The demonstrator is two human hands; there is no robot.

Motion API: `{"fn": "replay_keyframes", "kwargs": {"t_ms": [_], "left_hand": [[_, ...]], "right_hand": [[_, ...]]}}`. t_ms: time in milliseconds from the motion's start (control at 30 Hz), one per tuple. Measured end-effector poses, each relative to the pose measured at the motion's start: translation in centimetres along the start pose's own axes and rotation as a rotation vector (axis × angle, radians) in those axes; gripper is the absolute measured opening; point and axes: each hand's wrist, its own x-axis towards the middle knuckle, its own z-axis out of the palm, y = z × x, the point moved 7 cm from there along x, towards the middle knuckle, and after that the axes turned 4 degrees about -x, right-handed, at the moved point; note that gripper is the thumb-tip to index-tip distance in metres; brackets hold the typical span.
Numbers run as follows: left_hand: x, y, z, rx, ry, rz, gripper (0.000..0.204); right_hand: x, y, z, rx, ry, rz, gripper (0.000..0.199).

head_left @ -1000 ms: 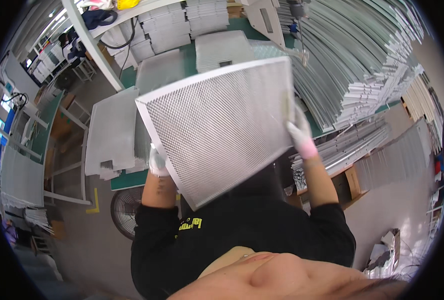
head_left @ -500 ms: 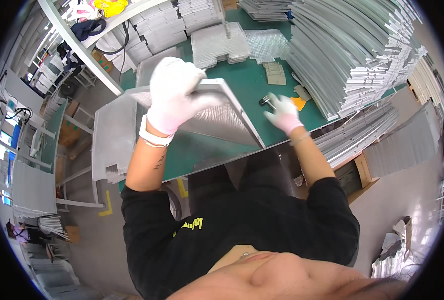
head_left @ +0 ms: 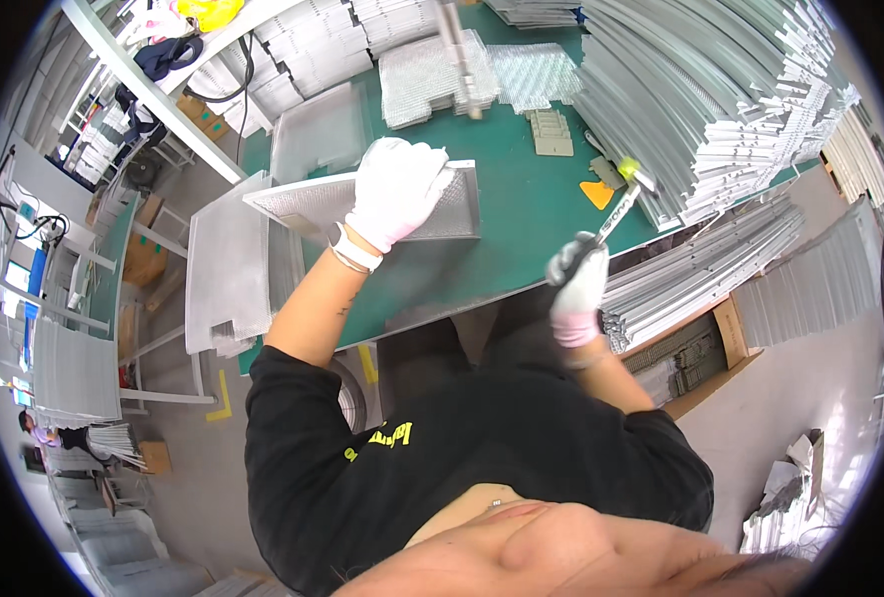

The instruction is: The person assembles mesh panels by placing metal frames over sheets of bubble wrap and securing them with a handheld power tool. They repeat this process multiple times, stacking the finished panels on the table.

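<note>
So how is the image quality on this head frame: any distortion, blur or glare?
Head view: strong fisheye bending, with a black rim; the green table edge curves. Lighting is even, with no harsh glare. The left hand on the mesh panel is sharp; the right hand and its tool are slightly soft.

The left hand [head_left: 399,189] covers the middle of the mesh panel [head_left: 367,204], hiding its top edge there. The tool [head_left: 616,204] handle is buried in the right hand [head_left: 576,284], and its yellow tip is too small to identify.
</note>
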Motion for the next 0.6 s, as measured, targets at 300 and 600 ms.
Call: {"fn": "replay_keyframes", "kwargs": {"t_ms": [300, 600], "left_hand": [[-0.4, -1.1, 0.0, 0.018, 0.057, 0.003, 0.017], [-0.4, -1.7, 0.4, 0.061, 0.095, -0.061, 0.02]], "right_hand": [[-4.1, 5.2, 7.4, 0.236, -0.171, 0.028, 0.028], [-1.6, 2.4, 6.1, 0.087, -0.213, 0.233, 0.027]]}}
